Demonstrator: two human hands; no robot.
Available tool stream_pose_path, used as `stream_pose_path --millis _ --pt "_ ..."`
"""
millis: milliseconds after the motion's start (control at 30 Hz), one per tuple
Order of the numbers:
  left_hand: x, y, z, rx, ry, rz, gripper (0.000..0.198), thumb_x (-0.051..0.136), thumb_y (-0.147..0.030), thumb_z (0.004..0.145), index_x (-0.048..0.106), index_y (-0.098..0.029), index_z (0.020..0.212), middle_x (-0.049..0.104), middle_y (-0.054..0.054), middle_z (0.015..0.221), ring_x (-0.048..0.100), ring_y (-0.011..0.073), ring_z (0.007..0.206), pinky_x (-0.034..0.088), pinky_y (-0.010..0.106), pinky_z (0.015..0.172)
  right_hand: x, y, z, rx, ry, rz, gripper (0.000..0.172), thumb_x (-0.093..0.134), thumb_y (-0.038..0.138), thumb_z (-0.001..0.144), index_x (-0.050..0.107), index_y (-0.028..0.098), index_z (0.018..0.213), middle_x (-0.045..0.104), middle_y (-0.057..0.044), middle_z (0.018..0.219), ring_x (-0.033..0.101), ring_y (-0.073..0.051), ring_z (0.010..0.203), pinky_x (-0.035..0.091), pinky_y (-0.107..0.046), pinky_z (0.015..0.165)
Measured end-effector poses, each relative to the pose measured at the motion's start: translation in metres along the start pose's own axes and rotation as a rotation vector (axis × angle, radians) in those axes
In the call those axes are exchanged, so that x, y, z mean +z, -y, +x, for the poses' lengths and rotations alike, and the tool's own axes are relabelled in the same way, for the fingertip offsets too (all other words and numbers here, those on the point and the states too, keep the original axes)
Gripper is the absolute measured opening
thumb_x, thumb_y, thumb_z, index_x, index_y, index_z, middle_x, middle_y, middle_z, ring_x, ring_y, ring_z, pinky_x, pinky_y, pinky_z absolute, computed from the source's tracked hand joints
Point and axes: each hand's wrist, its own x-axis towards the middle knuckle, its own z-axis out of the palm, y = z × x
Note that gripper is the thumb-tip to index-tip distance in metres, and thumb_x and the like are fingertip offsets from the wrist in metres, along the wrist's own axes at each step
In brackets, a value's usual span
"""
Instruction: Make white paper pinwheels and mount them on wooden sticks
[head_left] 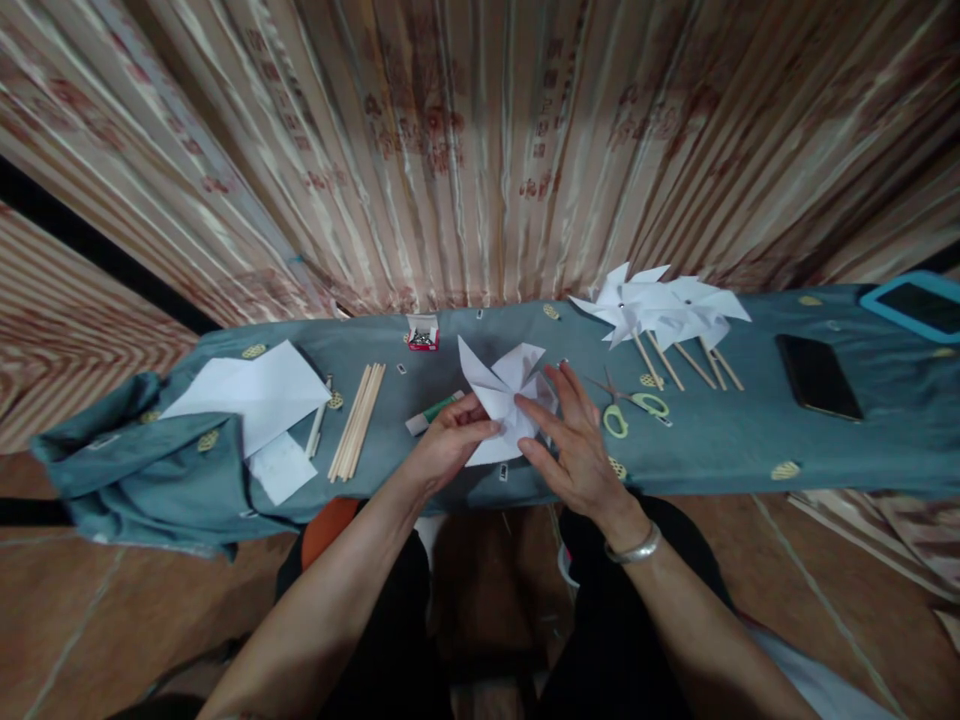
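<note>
A white paper pinwheel (504,392) is held just above the table in front of me, its blades folded toward the middle. My left hand (450,440) pinches its left lower edge between thumb and fingers. Fingers spread, my right hand (574,440) rests its index fingertip near the pinwheel's centre, the thumb close to its lower right part. Under and behind my left hand lies a green-and-white box (433,412), partly hidden. A small red box (424,335) of metal pins stands open farther back. Scissors (634,402) with green handles lie right of my right hand.
Several wooden sticks (358,422) lie on the cloth-covered table (720,440), beside a pen (317,425) and white paper sheets (259,390). Finished pinwheels (660,305) on sticks lie back right, near a black phone (817,375) and a blue-framed tablet (919,305). A curtain (465,150) hangs behind.
</note>
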Motion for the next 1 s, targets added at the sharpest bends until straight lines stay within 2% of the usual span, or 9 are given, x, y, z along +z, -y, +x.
stream_pose_path --millis 133,467,700,1000 --pt "0.002 0.002 0.001 0.021 -0.069 0.012 0.033 0.085 -0.018 0.053 0.074 -0.015 0.084 0.074 0.004 0.078 0.065 0.0162 0.070 0.048 0.028 0.072 0.000 0.002 0.001 -0.033 0.007 -0.027 0.047 0.047 0.046 0.094 0.058 0.017 0.131 0.028 -0.017 0.156 0.016 -0.036 0.147 0.028 -0.061 0.110" --pt "0.005 0.013 0.007 0.093 -0.274 0.038 0.030 0.088 -0.024 0.050 0.075 -0.014 0.075 0.074 0.003 0.075 0.062 0.0134 0.062 0.048 0.025 0.064 0.004 0.007 0.001 -0.052 0.025 -0.007 0.045 0.048 0.044 0.094 0.056 0.023 0.133 0.023 -0.012 0.159 0.014 -0.035 0.148 0.028 -0.061 0.110" --pt "0.007 0.015 0.009 0.106 -0.320 0.047 0.024 0.085 -0.021 0.048 0.074 -0.015 0.069 0.073 0.001 0.070 0.060 0.0135 0.059 0.047 0.025 0.062 0.005 0.010 0.001 -0.050 0.019 -0.009 0.045 0.048 0.044 0.094 0.054 0.027 0.135 0.022 -0.008 0.160 0.015 -0.035 0.147 0.029 -0.061 0.109" --pt "0.004 0.019 0.011 0.116 -0.340 0.038 0.022 0.082 -0.017 0.050 0.074 -0.015 0.071 0.074 0.002 0.072 0.062 0.0142 0.061 0.048 0.027 0.067 0.005 0.012 0.002 -0.075 0.013 -0.012 0.045 0.049 0.045 0.093 0.055 0.024 0.133 0.023 -0.010 0.160 0.016 -0.035 0.147 0.029 -0.060 0.109"
